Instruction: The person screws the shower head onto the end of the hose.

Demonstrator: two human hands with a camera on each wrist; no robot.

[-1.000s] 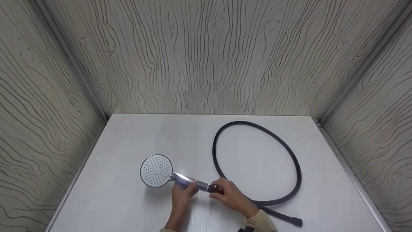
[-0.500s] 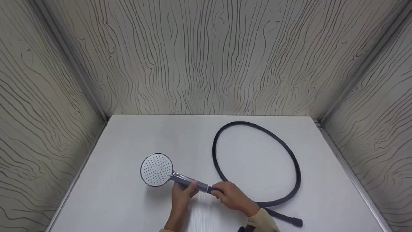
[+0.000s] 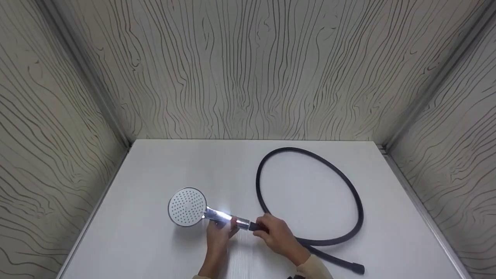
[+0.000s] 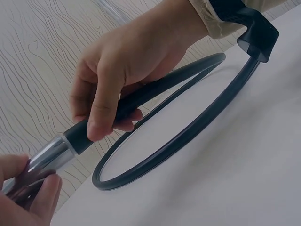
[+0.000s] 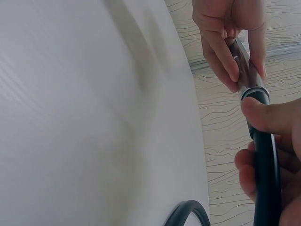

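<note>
A chrome shower head (image 3: 187,207) with a round white spray face points left above the table in the head view. My left hand (image 3: 218,234) grips its shiny handle (image 4: 52,154) from below, thumb on one side. At the handle's lower end my right hand (image 3: 277,234) holds the black connector of a shower hose (image 5: 266,174), thumb and fingers wrapped around it. In both wrist views the connector meets the chrome end; whether it is threaded in cannot be seen. The hose makes one large loop on the table to the right.
The white table (image 3: 155,166) is enclosed by wood-grain panels (image 3: 248,69) at the back and both sides. The free hose end (image 3: 357,267) lies near the table's front right. A dark strap (image 4: 249,28) circles the right wrist.
The right hand's fingers and wrist have shifted slightly on the connector and turned back. The shower head has tilted a little, its handle now catching more light. The hose loop barely moves.
</note>
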